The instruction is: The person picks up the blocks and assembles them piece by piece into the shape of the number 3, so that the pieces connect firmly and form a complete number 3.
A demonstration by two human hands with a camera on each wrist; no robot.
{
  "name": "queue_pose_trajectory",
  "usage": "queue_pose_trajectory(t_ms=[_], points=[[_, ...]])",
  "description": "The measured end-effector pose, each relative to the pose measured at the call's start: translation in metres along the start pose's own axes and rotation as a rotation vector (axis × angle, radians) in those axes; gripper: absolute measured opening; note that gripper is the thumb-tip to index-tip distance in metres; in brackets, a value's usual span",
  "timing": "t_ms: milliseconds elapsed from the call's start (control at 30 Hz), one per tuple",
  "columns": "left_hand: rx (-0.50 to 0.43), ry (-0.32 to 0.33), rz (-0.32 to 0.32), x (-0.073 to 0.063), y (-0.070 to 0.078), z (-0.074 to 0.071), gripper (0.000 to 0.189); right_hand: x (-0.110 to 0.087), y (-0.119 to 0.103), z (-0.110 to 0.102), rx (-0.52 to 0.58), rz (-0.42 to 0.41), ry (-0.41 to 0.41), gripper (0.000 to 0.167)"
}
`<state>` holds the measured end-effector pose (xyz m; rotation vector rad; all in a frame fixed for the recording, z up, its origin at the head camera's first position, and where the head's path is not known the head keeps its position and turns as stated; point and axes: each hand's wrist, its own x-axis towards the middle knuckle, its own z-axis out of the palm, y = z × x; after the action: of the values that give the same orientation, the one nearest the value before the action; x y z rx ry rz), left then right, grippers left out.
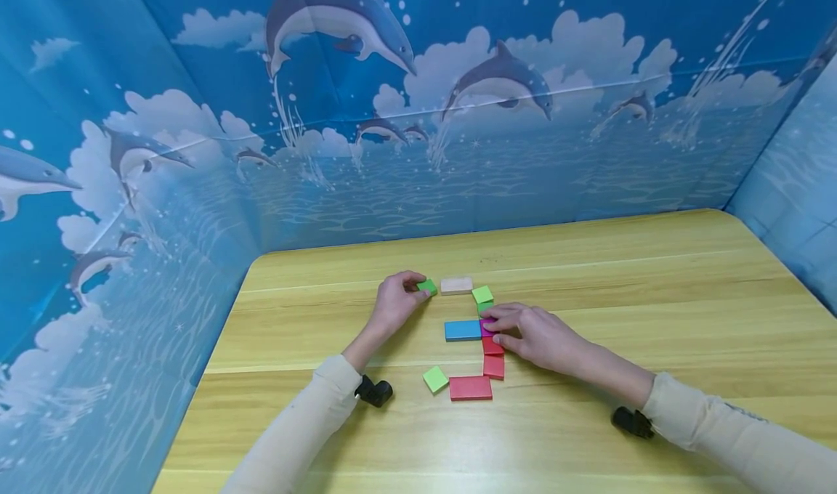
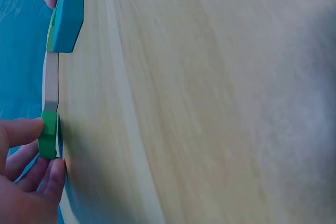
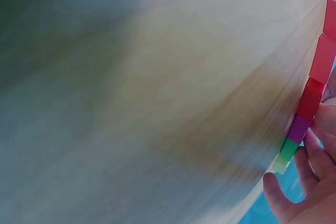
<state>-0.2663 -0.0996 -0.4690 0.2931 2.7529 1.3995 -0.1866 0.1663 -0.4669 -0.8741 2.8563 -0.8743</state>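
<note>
My left hand (image 1: 397, 304) pinches a green block (image 1: 428, 287) between thumb and fingers, near the left end of a pale wooden block (image 1: 456, 285). In the left wrist view the held block lines up with the pale one. My right hand (image 1: 539, 335) rests at a column of blocks, its fingertips on the purple block (image 1: 487, 328) and its thumb at the red block (image 1: 492, 345) below it. The fingers look extended in the right wrist view and partly cover the purple block from above. A blue block (image 1: 462, 330) lies against the purple one's left side.
Above the purple block are a darker green block (image 1: 484, 308) and a light green block (image 1: 482, 293). Lower down lie another red block (image 1: 493, 367), a wide red block (image 1: 471, 389) and a tilted light green block (image 1: 435, 380). The wooden table (image 1: 621, 276) meets a dolphin-print curtain (image 1: 405, 189).
</note>
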Motion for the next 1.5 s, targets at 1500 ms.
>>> queue_pose_trajectory(t_ms=[1500], points=[[-0.012,0.005,0.014,-0.0042,-0.0072,0.0083,0.033,-0.0006,-0.0021,-0.0006,-0.006,0.006,-0.01,0.035]])
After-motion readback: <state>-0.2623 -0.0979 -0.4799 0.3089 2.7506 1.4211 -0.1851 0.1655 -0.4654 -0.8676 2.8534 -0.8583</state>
